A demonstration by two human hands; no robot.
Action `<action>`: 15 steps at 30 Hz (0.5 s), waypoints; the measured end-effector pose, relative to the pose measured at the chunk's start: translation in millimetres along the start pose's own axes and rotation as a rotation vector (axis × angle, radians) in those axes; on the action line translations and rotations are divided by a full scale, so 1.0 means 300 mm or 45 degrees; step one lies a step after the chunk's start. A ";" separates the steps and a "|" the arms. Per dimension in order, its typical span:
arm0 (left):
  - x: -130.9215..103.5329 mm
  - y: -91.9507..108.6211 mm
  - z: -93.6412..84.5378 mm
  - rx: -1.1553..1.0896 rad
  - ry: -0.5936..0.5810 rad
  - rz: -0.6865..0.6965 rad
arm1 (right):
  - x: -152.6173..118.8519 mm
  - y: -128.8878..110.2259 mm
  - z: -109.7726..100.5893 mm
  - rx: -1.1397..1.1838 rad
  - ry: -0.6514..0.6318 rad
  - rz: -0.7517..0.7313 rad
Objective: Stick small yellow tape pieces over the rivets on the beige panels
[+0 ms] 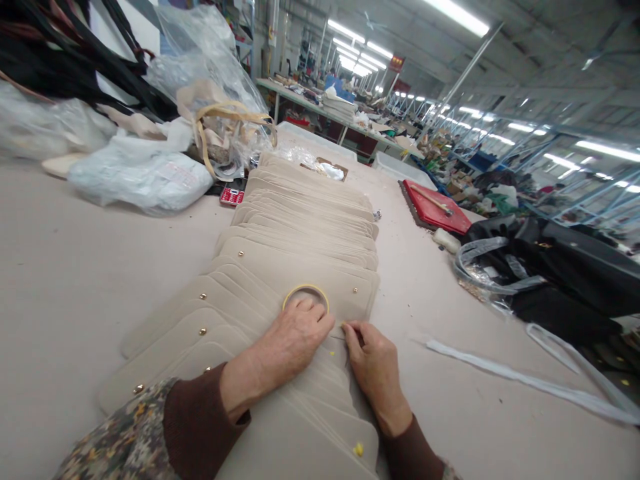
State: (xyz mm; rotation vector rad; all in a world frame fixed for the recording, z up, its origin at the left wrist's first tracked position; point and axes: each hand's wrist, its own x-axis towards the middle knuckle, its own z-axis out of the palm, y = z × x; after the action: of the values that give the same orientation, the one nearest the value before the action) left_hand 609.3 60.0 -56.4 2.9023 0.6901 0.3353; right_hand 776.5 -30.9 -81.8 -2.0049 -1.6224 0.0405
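Note:
Beige flat panels (300,260) with rounded corners lie overlapped in a long fanned row. Several carry small gold studs (241,253). My left hand (300,337) is closed over the near side of a yellow-edged roll of tape (306,287), which rests on the panels. Just right of it, my right hand (373,360) pinches a small bit of yellow tape at the right edge of the panels; the fingers partly hide it. Crumpled yellow scraps (359,449) sit on the nearer panels.
Plastic-wrapped bundles (140,170) and tan straps are heaped at the left. A red board (435,207) with a hammer (433,200) lies at the right, beyond a black bag (565,267). A white strip (500,370) crosses the right side of the table (450,427).

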 end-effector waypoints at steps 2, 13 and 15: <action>-0.002 -0.002 0.000 -0.010 0.009 0.003 | 0.017 -0.013 0.006 -0.049 -0.011 0.023; -0.021 -0.023 0.002 -0.305 0.267 0.085 | 0.040 0.000 -0.072 0.272 -0.496 0.182; -0.024 -0.024 0.001 -0.403 0.332 0.125 | 0.041 0.009 -0.091 0.388 -0.580 0.172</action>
State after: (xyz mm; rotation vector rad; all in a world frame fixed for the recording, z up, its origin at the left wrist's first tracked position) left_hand 599.9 63.1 -59.3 2.6183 0.4752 0.7704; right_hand 791.9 -30.8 -55.9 -1.9477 -1.6151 0.7975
